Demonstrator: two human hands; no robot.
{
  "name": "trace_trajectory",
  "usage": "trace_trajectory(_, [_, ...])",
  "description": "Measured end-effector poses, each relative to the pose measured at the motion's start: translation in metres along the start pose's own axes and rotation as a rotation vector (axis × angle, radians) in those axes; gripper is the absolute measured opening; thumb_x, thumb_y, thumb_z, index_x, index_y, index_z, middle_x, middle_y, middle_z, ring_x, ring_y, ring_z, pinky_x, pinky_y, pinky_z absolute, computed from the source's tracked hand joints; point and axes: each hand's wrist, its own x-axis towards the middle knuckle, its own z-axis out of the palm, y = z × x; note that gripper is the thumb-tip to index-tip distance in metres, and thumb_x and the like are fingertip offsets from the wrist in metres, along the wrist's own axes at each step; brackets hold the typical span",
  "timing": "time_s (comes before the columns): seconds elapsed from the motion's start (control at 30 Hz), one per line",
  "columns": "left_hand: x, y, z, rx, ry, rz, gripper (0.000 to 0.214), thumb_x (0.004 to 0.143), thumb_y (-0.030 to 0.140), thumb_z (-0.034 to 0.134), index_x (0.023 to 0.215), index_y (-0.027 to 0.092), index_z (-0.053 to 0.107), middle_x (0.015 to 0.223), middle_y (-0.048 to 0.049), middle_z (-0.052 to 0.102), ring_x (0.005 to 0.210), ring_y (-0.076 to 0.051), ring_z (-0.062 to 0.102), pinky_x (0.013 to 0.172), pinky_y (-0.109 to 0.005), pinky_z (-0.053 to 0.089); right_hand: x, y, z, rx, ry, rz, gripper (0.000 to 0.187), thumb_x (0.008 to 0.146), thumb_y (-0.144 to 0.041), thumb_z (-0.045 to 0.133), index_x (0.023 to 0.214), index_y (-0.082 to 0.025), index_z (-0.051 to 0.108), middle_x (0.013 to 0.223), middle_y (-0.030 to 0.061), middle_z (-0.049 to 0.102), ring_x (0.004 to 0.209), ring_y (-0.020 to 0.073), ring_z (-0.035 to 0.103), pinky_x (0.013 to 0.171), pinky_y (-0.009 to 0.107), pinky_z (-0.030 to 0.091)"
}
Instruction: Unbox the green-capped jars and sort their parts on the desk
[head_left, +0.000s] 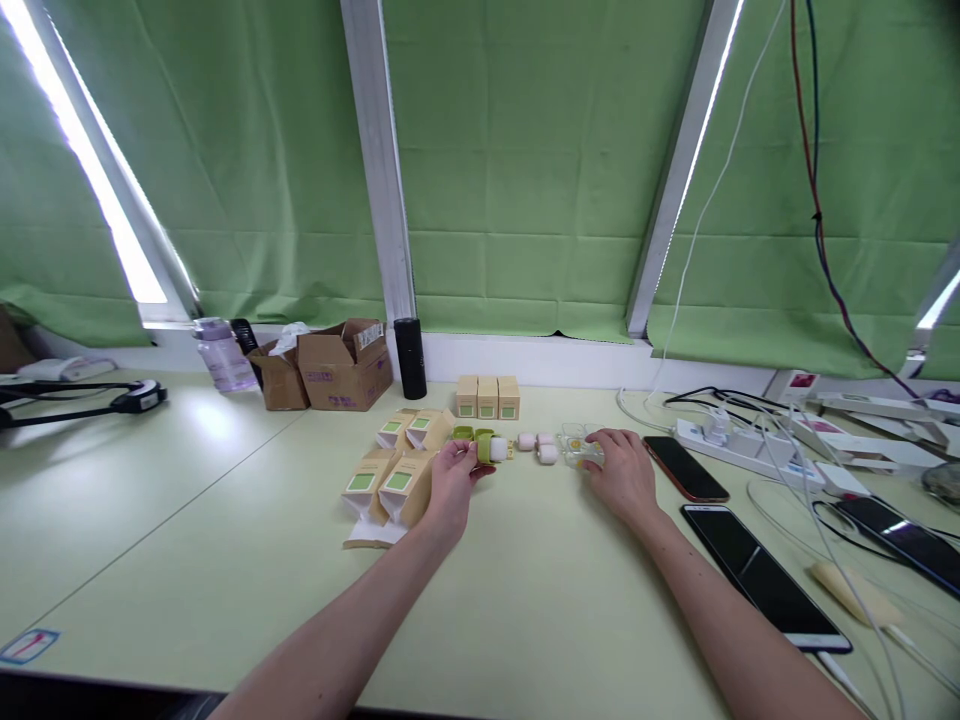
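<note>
My left hand (452, 478) is closed around a small green-and-white piece (492, 449) that looks like a plug charger in a green sleeve. Behind it lie green pieces (465, 433). Several small pale pink blocks (547, 453) rest between my hands. On the right, my right hand (619, 468) has its thumb and fingers around one of the clear plastic pieces (577, 445), whose exact kind I cannot make out. Beside my left hand stand several opened kraft paper boxes (406, 487) with green labels. Three closed kraft boxes (487, 398) are lined up farther back.
Phones (761, 575) lie to the right of my right arm, near a white power strip (739, 448) with tangled cables. At the back stand a black cylinder (409, 358), a cardboard carton (343, 367) and a purple bottle (223, 355).
</note>
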Motion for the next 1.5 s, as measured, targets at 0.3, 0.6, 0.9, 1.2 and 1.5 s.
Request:
trace_trajectory(0.3, [-0.002, -0.002, 0.002, -0.071, -0.077, -0.124, 0.026, 0.069, 0.024, 0.081, 0.082, 0.017, 0.060, 0.076, -0.0065, 0.073, 0.065, -0.017, 0.069, 0.069, -0.033, 0.058, -0.002, -0.051, -0.024, 0.293, 0.230, -0.214, 0.033, 0.093, -0.021, 0.060, 0.125, -0.024, 0.061, 0.119, 0.0100, 0.070, 0.113, 0.0319, 0.057, 0.099, 0.052, 0.051])
trace_trajectory(0.6, [-0.008, -0.005, 0.005, -0.041, -0.194, -0.212, 0.021, 0.068, 0.023, 0.077, 0.077, 0.017, 0.058, 0.068, -0.0036, 0.070, 0.055, -0.017, 0.066, 0.060, -0.032, 0.055, -0.017, -0.100, -0.031, 0.455, 0.140, -0.459, 0.055, 0.098, -0.015, 0.053, 0.151, -0.030, 0.048, 0.135, 0.0131, 0.066, 0.124, 0.0315, 0.064, 0.098, 0.052, 0.058])
trace_trajectory(0.9, [-0.014, -0.004, 0.009, 0.087, -0.252, -0.238, 0.022, 0.069, 0.026, 0.075, 0.076, 0.018, 0.056, 0.062, -0.0032, 0.068, 0.052, -0.017, 0.064, 0.053, -0.029, 0.051, -0.019, -0.096, -0.030, 0.509, 0.045, -0.443, 0.044, 0.099, -0.011, 0.051, 0.137, -0.031, 0.062, 0.129, 0.0121, 0.067, 0.107, 0.0251, 0.070, 0.084, 0.042, 0.062])
trace_trajectory(1.2, [-0.016, 0.004, 0.012, 0.064, -0.293, -0.196, 0.039, 0.079, 0.053, 0.075, 0.078, 0.018, 0.056, 0.066, -0.0092, 0.073, 0.051, -0.017, 0.064, 0.050, -0.026, 0.046, -0.016, -0.102, -0.027, 1.283, -0.164, 0.103, 0.030, 0.091, -0.034, 0.074, 0.119, -0.027, 0.069, 0.117, 0.0078, 0.073, 0.100, 0.0233, 0.073, 0.090, 0.042, 0.064])
trace_trajectory(1.5, [-0.014, 0.004, 0.010, 0.095, -0.271, -0.152, 0.038, 0.080, 0.051, 0.074, 0.073, 0.018, 0.055, 0.066, -0.0087, 0.072, 0.051, -0.015, 0.060, 0.050, -0.025, 0.044, -0.011, -0.099, -0.026, 1.809, -0.285, 0.510, 0.040, 0.073, -0.042, 0.092, 0.105, -0.023, 0.077, 0.103, 0.0050, 0.079, 0.086, 0.0223, 0.075, 0.089, 0.044, 0.063])
